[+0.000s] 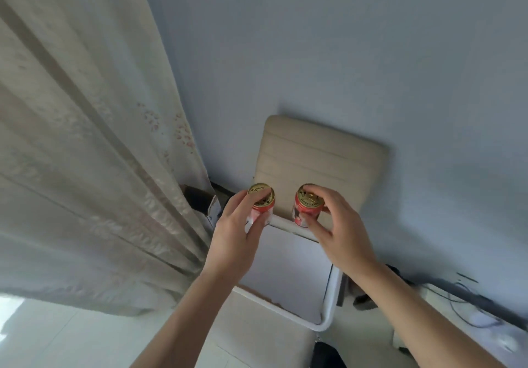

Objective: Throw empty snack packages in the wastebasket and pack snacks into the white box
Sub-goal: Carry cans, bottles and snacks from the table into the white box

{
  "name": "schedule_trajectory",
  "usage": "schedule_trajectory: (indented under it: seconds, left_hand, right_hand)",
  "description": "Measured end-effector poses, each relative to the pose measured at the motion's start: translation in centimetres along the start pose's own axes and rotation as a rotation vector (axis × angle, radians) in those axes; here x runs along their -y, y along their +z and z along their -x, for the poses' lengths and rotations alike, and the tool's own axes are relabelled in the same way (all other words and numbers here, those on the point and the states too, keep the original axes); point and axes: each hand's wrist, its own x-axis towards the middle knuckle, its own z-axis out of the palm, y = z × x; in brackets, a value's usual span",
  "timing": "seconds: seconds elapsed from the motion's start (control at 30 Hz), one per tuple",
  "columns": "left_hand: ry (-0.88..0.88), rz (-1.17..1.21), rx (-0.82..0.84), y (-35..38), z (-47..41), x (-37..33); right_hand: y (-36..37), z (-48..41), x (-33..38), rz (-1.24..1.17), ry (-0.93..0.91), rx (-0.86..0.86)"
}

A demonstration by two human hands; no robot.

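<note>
A pale blue wall (pixel 343 53) fills most of your view, with a cream curtain (pixel 80 139) hanging in folds down the whole left side. Against the wall stands a beige padded chair (pixel 320 164), its ribbed backrest facing you. In front of the chair, and below your hands, the white box (pixel 288 267) sits open with its flaps out; its inside looks bare, though your forearms hide part of it. Pale floor tiles (pixel 57 333) show at lower left, and dark cables (pixel 468 299) trail along the wall at lower right, blurred.

Both of your arms reach forward over the box. Your left hand (pixel 237 233) wraps its fingers around a small red can with a gold top (pixel 261 200). Your right hand (pixel 340 230) pinches a matching red can (pixel 308 204) between thumb and fingers. The two cans are held upright, side by side but apart, above the far edge of the box and in front of the chair's backrest.
</note>
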Motion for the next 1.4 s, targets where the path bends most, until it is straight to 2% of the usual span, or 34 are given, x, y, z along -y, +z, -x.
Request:
schedule_trajectory:
  seconds: [0.23, 0.47, 0.6, 0.8, 1.03, 1.4]
  left_hand:
    - [0.204, 0.021, 0.187, 0.1, -0.5, -9.1]
    - [0.396, 0.204, 0.325, 7.2, 1.0, -19.2]
    - [0.48, 0.275, 0.483, 12.3, 4.8, -25.1]
    - [0.61, 0.321, 0.72, 20.1, 15.1, -33.6]
    - [0.641, 0.4, 0.939, 26.5, 30.4, -41.6]
    - [0.956, 0.381, 1.281, 34.2, 53.7, -51.5]
  right_hand:
    - [-11.1, 6.6, 4.8, 0.029, 0.157, -0.274]
    - [-21.7, 17.3, 6.1, 0.108, 0.264, -0.515]
    - [-26.6, 26.1, 5.6, 0.151, 0.386, -0.655]
    - [-32.0, 42.0, 5.9, 0.28, 0.564, -0.82]
    - [-35.8, 61.3, 9.1, 0.354, 0.701, -1.04]
    - [-35.3, 85.6, 16.4, 0.433, 0.941, -1.377]
